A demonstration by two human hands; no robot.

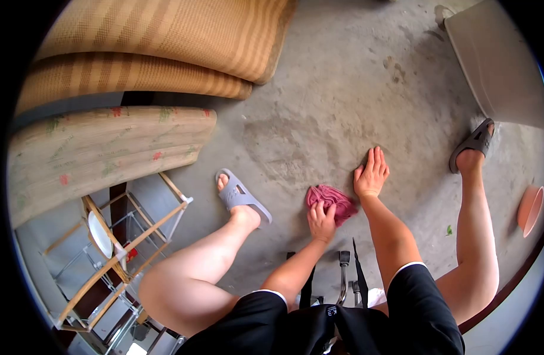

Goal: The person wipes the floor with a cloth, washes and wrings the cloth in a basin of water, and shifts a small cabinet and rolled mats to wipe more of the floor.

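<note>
Below me on the grey concrete floor (337, 77) lies a crumpled dark-pink cloth (337, 202). My left hand (322, 221) presses on the cloth's near left side, its fingers curled into the folds. To the right of the cloth and a little farther forward is my right hand (372, 175), which rests on the bare floor with palm down, fingers stretched forward and thumb apart. It holds nothing and is apart from the cloth. Darker, damp-looking patches mark the floor ahead of both hands.
My feet, in grey slippers (243, 198), stand wide on either side. Folded woven mats (165, 29) and a floral-patterned board (106, 154) are at left, above a wooden-framed rack (147, 225). A pink basin (530, 211) and a pale panel (503, 65) are at right. Chair legs (343, 269) stand close behind.
</note>
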